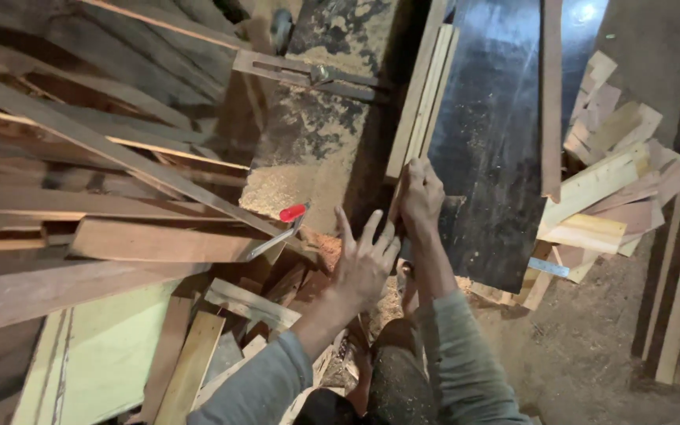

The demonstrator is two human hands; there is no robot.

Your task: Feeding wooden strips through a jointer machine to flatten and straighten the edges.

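Gripping the near end of a bundle of thin wooden strips (pixel 423 98), the right hand (pixel 421 195) is curled tight around them, fingers wrapped over the top – the strips run away from the person, up along the edge where a sawdust-covered table (pixel 316 142) meets a dark glossy board (pixel 497 142). The left hand (pixel 364 260) sits just beside the right, a little nearer the body, with its fingers spread wide and holding nothing; the fingertips point up toward the strips and whether they touch the table edge cannot be told. Both arms wear grey sleeves (pixel 466 370), and a knee in speckled trousers shows between them.

Left of the open hand, a tool with a red handle (pixel 293 212) and a flat metal blade lies tilted against the table's corner, near a heap of orange sawdust. Further left – long planks (pixel 120 149) lie crossed and stacked at angles, with shorter offcuts (pixel 245 303) piled on the floor below them and a pale green panel (pixel 112 354) beneath. On the far side of the dark board a narrow plank stands along its length, and beyond it a heap of short pale wood blocks (pixel 607 189) lies jumbled on the dusty floor, well apart from both hands. More long boards lean along the right edge of the view
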